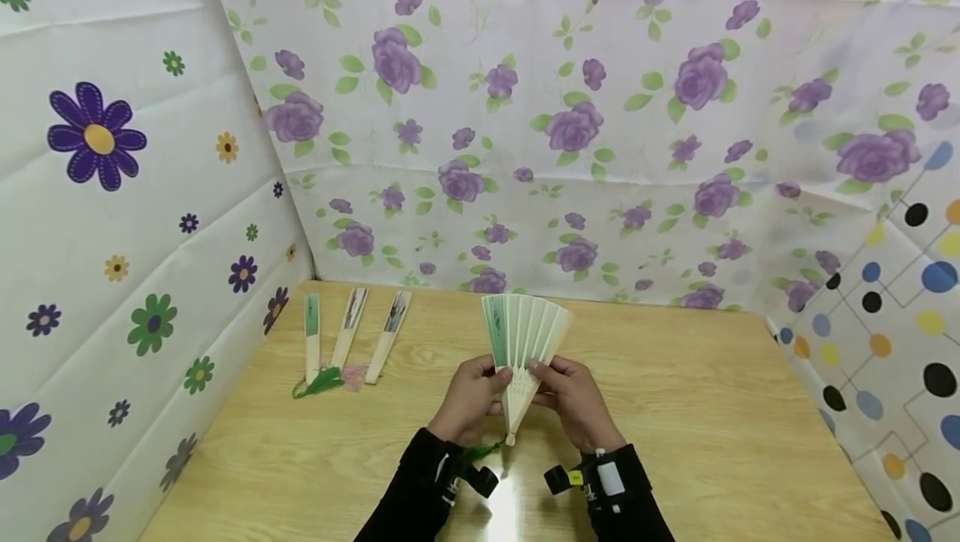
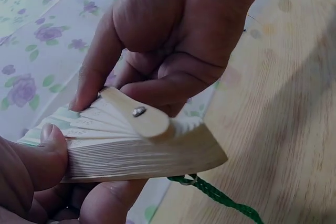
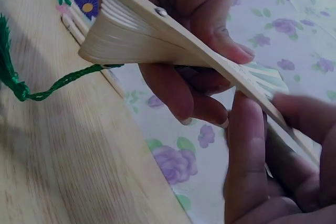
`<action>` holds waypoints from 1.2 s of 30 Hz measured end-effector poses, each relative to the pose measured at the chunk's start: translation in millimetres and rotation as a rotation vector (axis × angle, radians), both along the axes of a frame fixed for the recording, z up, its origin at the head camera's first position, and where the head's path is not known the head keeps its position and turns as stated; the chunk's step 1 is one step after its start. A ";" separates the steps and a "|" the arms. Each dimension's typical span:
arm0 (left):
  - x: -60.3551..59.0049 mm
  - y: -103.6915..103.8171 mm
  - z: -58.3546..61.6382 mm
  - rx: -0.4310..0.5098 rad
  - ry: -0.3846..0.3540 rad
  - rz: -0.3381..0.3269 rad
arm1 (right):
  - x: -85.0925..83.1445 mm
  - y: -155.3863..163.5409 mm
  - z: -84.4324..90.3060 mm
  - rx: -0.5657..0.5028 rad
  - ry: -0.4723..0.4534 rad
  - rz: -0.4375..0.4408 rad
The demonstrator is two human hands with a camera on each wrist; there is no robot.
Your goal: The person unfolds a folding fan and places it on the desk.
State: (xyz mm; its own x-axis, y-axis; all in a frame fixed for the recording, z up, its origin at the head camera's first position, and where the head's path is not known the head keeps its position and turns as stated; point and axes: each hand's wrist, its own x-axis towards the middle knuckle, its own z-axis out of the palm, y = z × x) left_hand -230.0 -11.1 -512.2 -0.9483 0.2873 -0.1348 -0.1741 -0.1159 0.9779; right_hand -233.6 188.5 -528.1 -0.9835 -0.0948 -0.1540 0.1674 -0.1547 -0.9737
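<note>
Partly spread folding fan (image 1: 522,342) held upright above table (image 1: 712,434), near front edge. Left hand (image 1: 471,398) grip grasping lower ribs, right hand (image 1: 573,398) grip pinching them from other side. Green tassel cord (image 2: 218,198) hanging from pivot. Three closed fans (image 1: 348,338) lying far left.

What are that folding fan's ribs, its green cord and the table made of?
Folding fan: ribs look like pale, matte bamboo or thin wood, pinned by a metal rivet. Green cord: twisted thread, ending in a tassel. Table: glossy wood-grain top, possibly laminate.
</note>
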 end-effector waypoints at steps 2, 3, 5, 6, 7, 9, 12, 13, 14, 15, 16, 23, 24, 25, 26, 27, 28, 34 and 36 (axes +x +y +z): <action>-0.5 -0.7 0.3 0.006 -0.007 -0.001 | -0.9 3.6 0.5 0.016 -0.009 0.067; -0.7 -1.2 0.3 0.009 -0.008 -0.003 | -1.3 4.9 1.1 0.020 -0.012 0.094; -1.0 -2.0 -0.2 0.013 -0.008 -0.006 | -1.5 6.5 2.5 0.017 -0.020 0.122; -1.2 -2.2 -0.4 0.016 -0.006 -0.007 | -1.6 6.6 2.7 0.011 -0.025 0.122; -1.6 -2.2 -0.6 0.017 -0.004 -0.007 | -1.6 6.4 3.0 0.002 -0.028 0.117; -2.2 -2.4 -0.1 0.009 0.006 -0.007 | -1.3 4.9 3.6 -0.011 -0.032 0.094; -4.3 -2.7 1.1 0.009 0.002 0.014 | -1.7 2.3 2.7 -0.035 -0.040 0.035; -5.0 -3.0 1.7 0.013 0.009 0.025 | -1.7 1.3 2.9 -0.046 -0.040 0.011; -5.8 -3.5 2.2 0.019 0.007 0.037 | -1.5 0.5 3.2 -0.055 -0.039 -0.009; -6.5 -4.0 2.5 0.025 0.007 0.047 | -1.4 0.0 3.4 -0.066 -0.040 -0.026; -7.1 -4.7 3.0 0.035 0.001 0.057 | -1.5 -0.3 3.5 -0.074 -0.039 -0.036; -7.2 -8.4 3.2 0.046 -0.004 0.059 | -1.5 1.1 5.8 -0.096 -0.047 -0.006; -6.8 -8.7 3.1 0.044 -0.006 0.056 | -1.0 1.8 6.1 -0.090 -0.049 0.007; -6.4 -9.0 2.9 0.037 -0.009 0.053 | -0.6 2.3 6.4 -0.082 -0.049 0.019; -5.8 -9.5 2.9 0.028 -0.007 0.053 | -0.3 2.9 6.4 -0.071 -0.047 0.033; -5.5 -10.1 2.4 0.010 -0.004 0.054 | 0.1 3.5 6.5 -0.057 -0.041 0.047; -5.3 -10.8 2.3 -0.008 0.000 0.056 | 0.5 4.1 6.5 -0.046 -0.034 0.062; -5.4 -19.5 2.3 -0.120 0.047 0.010 | 2.0 7.7 6.6 -0.031 -0.027 0.106; -5.8 -23.2 1.9 -0.122 0.044 -0.029 | 2.2 8.8 6.6 -0.030 -0.035 0.116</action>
State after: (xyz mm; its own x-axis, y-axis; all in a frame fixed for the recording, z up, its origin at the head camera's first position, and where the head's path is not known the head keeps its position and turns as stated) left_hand -235.8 -34.2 -510.3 -0.9457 0.2986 -0.1285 -0.1320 0.0087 0.9912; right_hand -231.5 197.3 -521.5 -0.9598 -0.2124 -0.1834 0.2196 -0.1618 -0.9621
